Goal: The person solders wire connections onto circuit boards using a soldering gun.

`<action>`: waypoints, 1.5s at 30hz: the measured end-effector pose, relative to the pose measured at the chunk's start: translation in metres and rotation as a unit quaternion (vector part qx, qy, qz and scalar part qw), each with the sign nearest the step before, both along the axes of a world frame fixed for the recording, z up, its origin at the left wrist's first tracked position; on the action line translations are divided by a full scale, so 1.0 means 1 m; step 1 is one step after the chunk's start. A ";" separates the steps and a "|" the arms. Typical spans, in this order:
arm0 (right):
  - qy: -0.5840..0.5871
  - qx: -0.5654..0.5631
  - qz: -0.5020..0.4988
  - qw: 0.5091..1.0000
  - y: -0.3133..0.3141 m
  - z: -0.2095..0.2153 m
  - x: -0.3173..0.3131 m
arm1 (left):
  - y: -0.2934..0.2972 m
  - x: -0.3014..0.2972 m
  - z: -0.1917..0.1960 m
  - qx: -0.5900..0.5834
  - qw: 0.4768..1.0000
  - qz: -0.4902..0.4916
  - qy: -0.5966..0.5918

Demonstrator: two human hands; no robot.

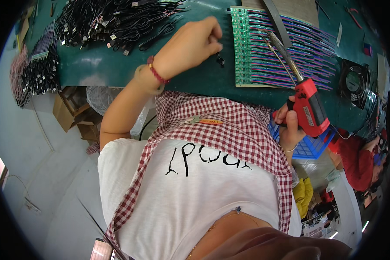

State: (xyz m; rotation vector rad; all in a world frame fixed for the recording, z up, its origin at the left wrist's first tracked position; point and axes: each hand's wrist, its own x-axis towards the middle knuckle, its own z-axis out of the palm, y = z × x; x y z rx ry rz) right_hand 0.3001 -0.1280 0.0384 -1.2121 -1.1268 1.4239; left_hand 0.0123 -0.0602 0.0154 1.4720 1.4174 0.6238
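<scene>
My right hand (290, 123) is wrapped round the handle of a red and black soldering gun (310, 106). Its long metal barrel reaches up over a panel of green circuit boards (242, 65), with the tip above the wires near the boards. Rows of thin purple and black wires (299, 65) run rightward from this panel. My left hand (197, 39) hovers left of the panel, its fingers curled and closed. Just below the fingertips is a small black piece (221, 60), perhaps a cable end; whether the fingers hold it is unclear.
Black cables (112, 21) lie heaped at the far left of the green table (91, 65). More wired bundles (41, 71) hang over its left edge. A metal strip (278, 21) crosses the wires. At right are a black fan (353, 82), a blue basket (307, 147) and a person in red (355, 162).
</scene>
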 end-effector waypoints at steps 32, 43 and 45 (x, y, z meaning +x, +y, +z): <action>-0.003 -0.044 0.039 0.998 -0.014 -0.007 0.008 | 0.015 0.008 -0.010 -0.163 0.951 0.054 -0.256; -0.070 -0.051 0.035 0.996 -0.018 -0.012 0.006 | 0.021 0.009 -0.009 -0.172 0.958 0.038 -0.226; -0.075 -0.051 0.036 0.995 -0.018 -0.014 0.007 | 0.021 0.011 -0.009 -0.173 0.958 0.040 -0.226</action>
